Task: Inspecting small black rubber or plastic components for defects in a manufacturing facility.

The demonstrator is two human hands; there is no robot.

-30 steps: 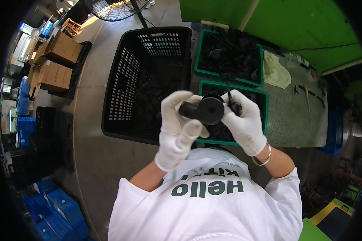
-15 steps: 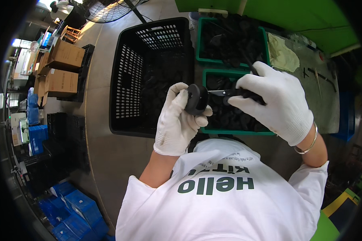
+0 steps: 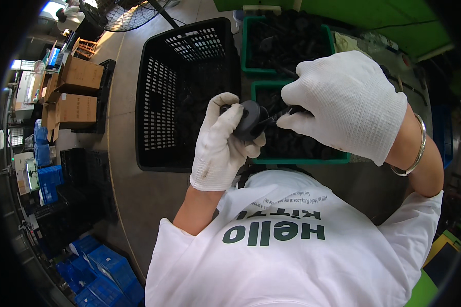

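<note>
In my left hand [image 3: 217, 148], gloved in white, a round black part [image 3: 251, 120] is pinched between thumb and fingers; it has a ring-like, cup-shaped body. My right hand [image 3: 348, 105], also gloved, is closed around a dark hand tool [image 3: 292, 110] with a black handle. The tool's slim working end meets the right side of the round part. Most of the handle is hidden by the glove, so its exact kind is unclear. Both hands are raised over the near green bin [image 3: 302, 161], which holds many black parts.
A large black slatted crate [image 3: 156, 102] with dark parts inside stands left of the hands. Another green bin [image 3: 247, 46] of black parts is farther back. Cardboard boxes [image 3: 77, 110] and blue crates [image 3: 105, 263] lie at the left; a fan [image 3: 120, 15] stands at the back.
My right hand has moved in toward the round part, its back now turned more upward. The tool's silvery blade, visible before, is now against the part. The left hand has turned the part slightly.
</note>
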